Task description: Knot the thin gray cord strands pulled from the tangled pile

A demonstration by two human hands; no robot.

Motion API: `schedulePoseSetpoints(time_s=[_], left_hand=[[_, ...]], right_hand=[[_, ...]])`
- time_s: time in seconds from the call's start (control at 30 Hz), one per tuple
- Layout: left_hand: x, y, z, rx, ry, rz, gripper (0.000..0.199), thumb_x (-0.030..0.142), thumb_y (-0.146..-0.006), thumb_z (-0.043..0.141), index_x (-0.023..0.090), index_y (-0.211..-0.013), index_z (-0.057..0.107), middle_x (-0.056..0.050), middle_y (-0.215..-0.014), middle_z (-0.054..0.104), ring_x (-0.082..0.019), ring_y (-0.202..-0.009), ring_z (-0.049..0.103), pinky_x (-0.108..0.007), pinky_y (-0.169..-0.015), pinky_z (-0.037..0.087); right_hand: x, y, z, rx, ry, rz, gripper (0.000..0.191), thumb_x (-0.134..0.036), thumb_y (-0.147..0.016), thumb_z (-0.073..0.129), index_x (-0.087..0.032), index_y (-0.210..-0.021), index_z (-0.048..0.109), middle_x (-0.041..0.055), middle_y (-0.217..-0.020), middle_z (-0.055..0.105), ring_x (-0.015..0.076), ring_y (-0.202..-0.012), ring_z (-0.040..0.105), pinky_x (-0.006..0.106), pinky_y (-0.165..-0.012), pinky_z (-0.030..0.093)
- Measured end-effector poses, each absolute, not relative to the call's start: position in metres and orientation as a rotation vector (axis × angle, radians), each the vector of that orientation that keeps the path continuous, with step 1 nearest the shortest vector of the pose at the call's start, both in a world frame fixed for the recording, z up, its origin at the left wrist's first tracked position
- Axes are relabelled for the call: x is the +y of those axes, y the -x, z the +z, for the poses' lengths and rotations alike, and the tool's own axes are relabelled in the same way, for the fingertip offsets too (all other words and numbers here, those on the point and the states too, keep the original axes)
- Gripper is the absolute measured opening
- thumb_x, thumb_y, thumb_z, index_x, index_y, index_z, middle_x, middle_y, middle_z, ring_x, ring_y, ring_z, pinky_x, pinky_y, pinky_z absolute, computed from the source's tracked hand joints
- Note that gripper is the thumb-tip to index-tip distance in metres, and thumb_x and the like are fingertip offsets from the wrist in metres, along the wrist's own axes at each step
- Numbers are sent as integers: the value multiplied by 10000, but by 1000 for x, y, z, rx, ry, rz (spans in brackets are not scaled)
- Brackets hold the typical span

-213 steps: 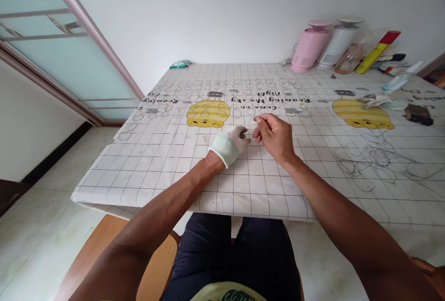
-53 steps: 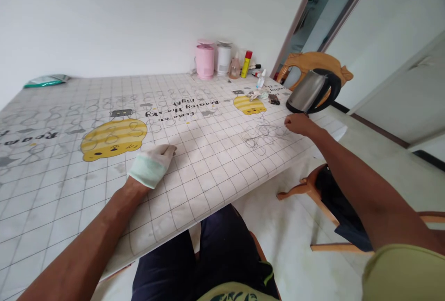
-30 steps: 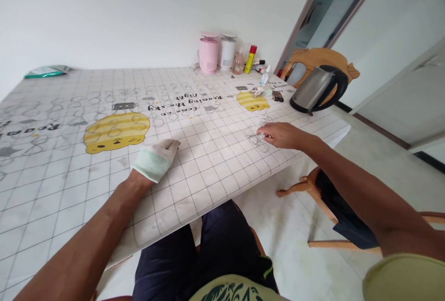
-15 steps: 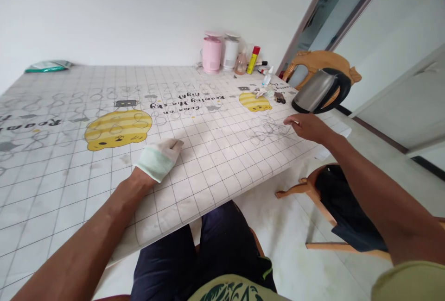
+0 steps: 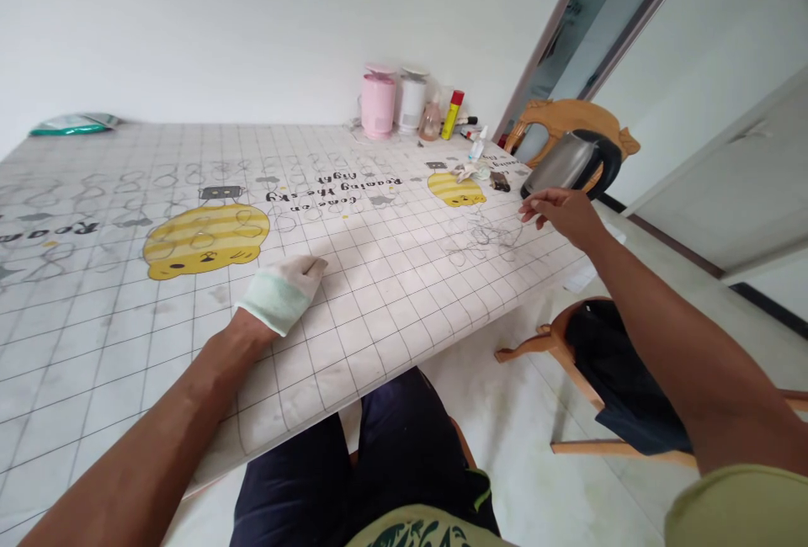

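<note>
My left hand [image 5: 287,288], in a white and pale green glove, rests closed on the table near its front edge. Its thumb and finger press together, and what they may hold is hidden. My bare right hand [image 5: 559,215] hovers over the table's right side, its fingers loosely apart with nothing visible in them. Just left of and below those fingers lies a loose heap of thin, dark, looped strands [image 5: 486,237]. More thin loops [image 5: 56,189] are spread in rows over the left and back of the grid-patterned tablecloth [image 5: 379,294].
A steel kettle [image 5: 559,164] stands behind my right hand. Along the wall are a pink canister [image 5: 379,105], a white canister [image 5: 412,101], a spray bottle [image 5: 430,120] and a yellow can [image 5: 453,116]. A green packet [image 5: 76,124] lies far left. A wooden chair [image 5: 568,337] stands right.
My right hand's fingers have spread from a pinch and it has lifted slightly. My left hand keeps its place on the cloth. The view has shifted slightly.
</note>
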State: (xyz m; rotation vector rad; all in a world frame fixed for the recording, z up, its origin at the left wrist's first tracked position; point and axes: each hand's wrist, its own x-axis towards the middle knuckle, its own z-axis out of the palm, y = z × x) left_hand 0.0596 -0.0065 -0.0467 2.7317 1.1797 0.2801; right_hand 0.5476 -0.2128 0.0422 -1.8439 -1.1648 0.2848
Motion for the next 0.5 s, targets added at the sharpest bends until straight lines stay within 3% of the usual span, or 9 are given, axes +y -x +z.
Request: schedulePoseSetpoints(time_s=[0.23, 0.5], left_hand=[[-8, -57, -47, 1190, -2587, 403, 374, 377, -966, 493, 285, -1169, 793, -63, -1142, 801, -286, -1007, 700, -375, -884, 497], [-5, -58, -49, 1212, -2586, 352, 363, 377, -995, 482, 311, -1128, 813, -74, -1108, 806, -317, -1030, 722, -380, -833, 515]], right_hand=[[-190, -552, 39, -1047, 1916, 371, 26, -183, -941, 708, -190, -927, 728, 93, -884, 784, 159, -632, 649, 272, -499, 459], [-174, -540, 56, -1126, 2123, 198, 171, -41, -971, 565, -167, -980, 679, 83, -870, 774, 104, -516, 559, 282, -498, 382]])
